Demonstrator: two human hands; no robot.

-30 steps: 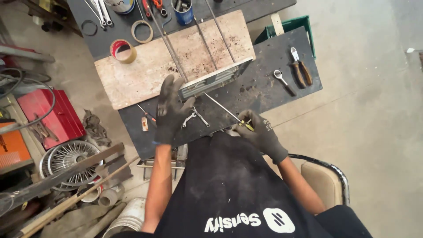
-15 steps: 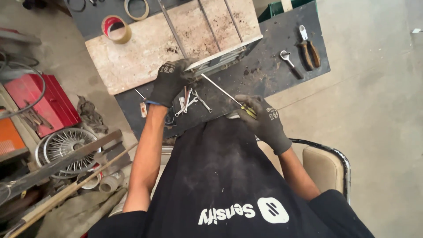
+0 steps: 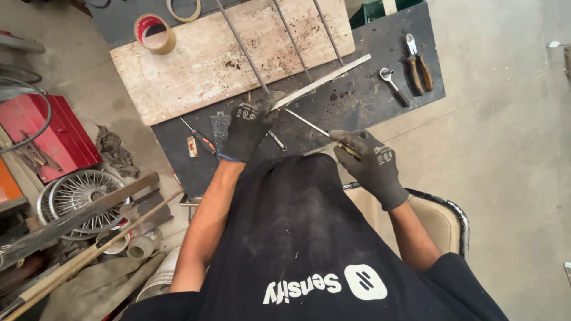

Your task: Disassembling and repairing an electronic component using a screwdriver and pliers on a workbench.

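Observation:
My left hand (image 3: pixel 248 123), in a dark glove, grips the near end of a long flat metal strip (image 3: pixel 324 79) that slants up to the right over the dark workbench (image 3: pixel 363 107). My right hand (image 3: pixel 370 164), also gloved, holds a thin screwdriver (image 3: pixel 309 123) by its yellowish handle. The shaft points up-left, and its tip reaches the strip right beside my left thumb. Both hands are above the bench's near edge, in front of my black shirt.
A pale wooden board (image 3: pixel 202 65) with thin metal rods (image 3: pixel 244 47) lies behind. A red tape roll (image 3: pixel 154 32), pliers (image 3: pixel 416 68), a wrench (image 3: pixel 392 83) and a small orange-handled screwdriver (image 3: pixel 199 140) sit around it. A red toolbox (image 3: pixel 41 134) and a wire wheel (image 3: pixel 77 193) are on the floor at left.
My left hand has moved up to the board's edge and taken hold of the metal strip, which now stands out at a slant. The right hand kept the screwdriver, its tip following.

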